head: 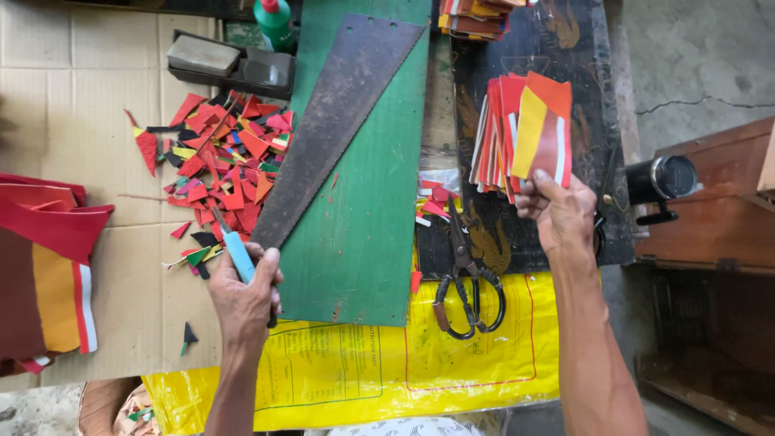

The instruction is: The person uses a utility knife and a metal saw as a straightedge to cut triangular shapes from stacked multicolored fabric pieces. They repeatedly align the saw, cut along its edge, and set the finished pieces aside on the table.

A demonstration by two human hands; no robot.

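Observation:
My left hand [246,295] grips a light-blue-handled cutting tool [236,252] at the lower left edge of a green cutting board [363,210]. A long rusty metal saw blade [331,129] lies diagonally on the board. My right hand [561,211] pinches a cut piece of material [542,129] with yellow, red, white and orange stripes, held up over a fanned stack of similar red and white pieces [494,133]. Large black scissors [464,282] lie between my hands, closed, on a dark patterned board [589,48].
A heap of red, orange and black offcuts [222,153] covers the cardboard [97,105] at left. Folded red and yellow material [44,282] lies far left. A yellow plastic sack [387,363] lies at the front; a green bottle [274,23] stands at the back; a black cylinder [662,179] stands right.

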